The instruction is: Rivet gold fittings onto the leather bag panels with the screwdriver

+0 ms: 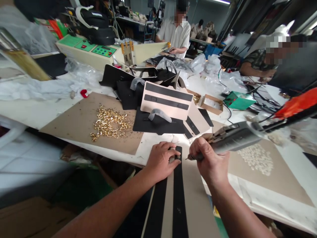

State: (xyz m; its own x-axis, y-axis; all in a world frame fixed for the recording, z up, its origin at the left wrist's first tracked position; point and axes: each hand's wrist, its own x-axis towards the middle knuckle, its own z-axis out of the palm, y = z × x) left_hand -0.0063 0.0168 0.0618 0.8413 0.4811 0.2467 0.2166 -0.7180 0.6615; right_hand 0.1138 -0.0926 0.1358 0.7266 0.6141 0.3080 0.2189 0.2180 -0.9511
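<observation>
A beige panel (195, 198) with two long black strips runs from the table edge toward me. My left hand (162, 160) rests on its far end, thumb and fingers spread around a small metal piece (178, 156) on the right black strip (180, 198). My right hand (214, 162) is wrapped round a grey power screwdriver (237, 137). The tool's thin tip points left, a little to the right of the metal piece and apart from it.
Gold metal rings (111, 122) lie heaped on a brown board (71, 119) at left. Black and beige panels (167, 100) are stacked ahead. Small white pieces (259, 158) lie at right, near a green box (239, 100). Two people sit or stand across the table.
</observation>
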